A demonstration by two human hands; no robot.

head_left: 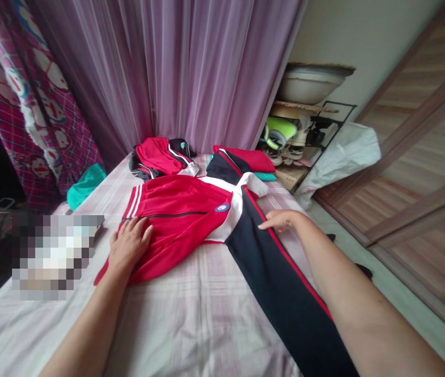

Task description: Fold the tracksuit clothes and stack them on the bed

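A red track jacket [183, 207] with white panels, a dark navy sleeve and a round blue badge lies spread on the bed. My left hand [131, 242] rests flat on its red lower part beside the striped hem, fingers stretched out. The navy sleeve [269, 272], edged with a red stripe, runs down towards me on the right. At the outer edge of that sleeve, my right hand [283, 221] has its thumb and index finger close together on the cloth, in what looks like a pinch; its other fingers are mostly hidden.
A crumpled heap of red and dark clothes [154, 157] and a folded stack [257, 161] lie at the bed's far end. Teal cloth [87, 184] and a blurred-out object [53, 256] are left. Beyond stand purple curtains [191, 68], a shoe rack [334, 125] and a white bag [348, 152].
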